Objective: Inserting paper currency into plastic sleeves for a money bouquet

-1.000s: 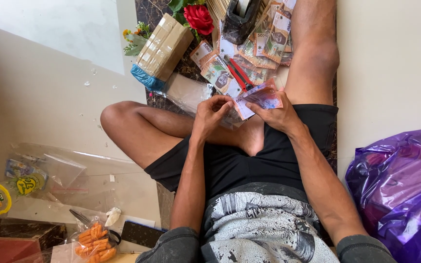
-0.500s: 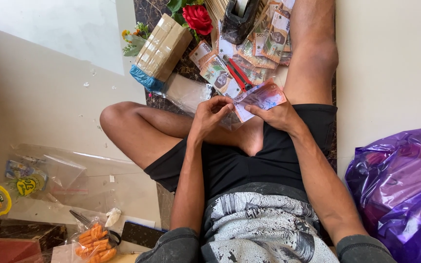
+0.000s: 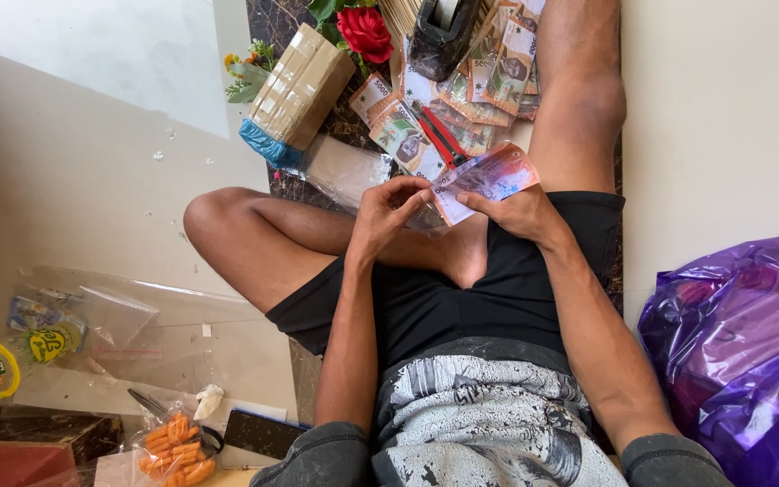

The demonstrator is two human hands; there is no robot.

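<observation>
Head view: both hands, left hand (image 3: 388,209) and right hand (image 3: 517,209), pinch a pink banknote (image 3: 487,178) by its edges, fingers pressed together. A loose grip could drop it among the banknotes (image 3: 462,99) on the floor

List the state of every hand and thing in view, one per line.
Left hand: pinching the banknote's edge.
Right hand: gripping the banknote from beneath.
Banknote: held flat between both hands.
Loose banknotes: spread in a heap on the floor.
Red scissors: lying on the heap.
Purple bag: crumpled, full.
Cardboard box: closed.
</observation>
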